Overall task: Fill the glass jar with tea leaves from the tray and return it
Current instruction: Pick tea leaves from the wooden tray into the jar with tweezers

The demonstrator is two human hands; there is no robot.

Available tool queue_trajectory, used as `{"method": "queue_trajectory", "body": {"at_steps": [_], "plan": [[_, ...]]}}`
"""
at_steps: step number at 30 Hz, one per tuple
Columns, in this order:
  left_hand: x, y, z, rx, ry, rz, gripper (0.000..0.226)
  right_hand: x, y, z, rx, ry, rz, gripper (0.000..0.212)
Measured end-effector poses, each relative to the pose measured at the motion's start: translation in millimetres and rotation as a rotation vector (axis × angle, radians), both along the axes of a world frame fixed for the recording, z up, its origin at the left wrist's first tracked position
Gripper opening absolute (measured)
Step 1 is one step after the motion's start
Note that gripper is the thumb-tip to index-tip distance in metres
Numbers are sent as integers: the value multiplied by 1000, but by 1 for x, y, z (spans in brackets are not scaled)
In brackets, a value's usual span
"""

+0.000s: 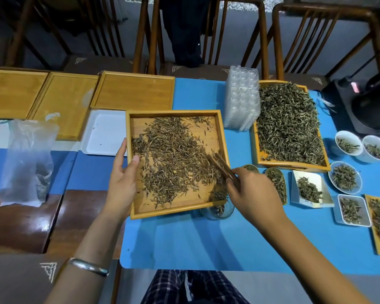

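Left hand (121, 174) grips the tray (225, 148) by its edge, tipping one corner over the glass jar (219, 210) on the blue surface (184, 242); right hand (250, 191) pinches a wooden scraper (221, 166), raking tea leaves (171, 159) down toward that corner, so they drop into the jar, barely filled yet

Bare blue mat (184, 244) before tray (176, 212), dishes (350, 210) crowd right, plastic bag (29, 159) left

Both forearms are bare, with no sleeves showing. A smooth silver bangle (88, 266) circles the left wrist. The right wrist carries nothing. Below the bangle, the lap wears dark trousers (193, 287) with a pale plaid check.
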State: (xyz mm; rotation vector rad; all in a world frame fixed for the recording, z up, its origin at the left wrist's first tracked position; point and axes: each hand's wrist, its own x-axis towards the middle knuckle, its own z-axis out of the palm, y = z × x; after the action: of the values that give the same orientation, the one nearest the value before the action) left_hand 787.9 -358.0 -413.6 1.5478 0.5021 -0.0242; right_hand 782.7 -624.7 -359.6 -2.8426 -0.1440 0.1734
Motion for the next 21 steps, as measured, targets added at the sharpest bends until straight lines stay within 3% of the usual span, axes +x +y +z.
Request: {"method": "queue_trajectory", "body": {"at_steps": [8,21], "plan": [[-1,1,-1,-9,-12,10,49,-11,-19,8,132,-13,-8,21],[-5,1,-2,-12,-22,-6,49,-40,-36,-2,138,50,50,16]]}}
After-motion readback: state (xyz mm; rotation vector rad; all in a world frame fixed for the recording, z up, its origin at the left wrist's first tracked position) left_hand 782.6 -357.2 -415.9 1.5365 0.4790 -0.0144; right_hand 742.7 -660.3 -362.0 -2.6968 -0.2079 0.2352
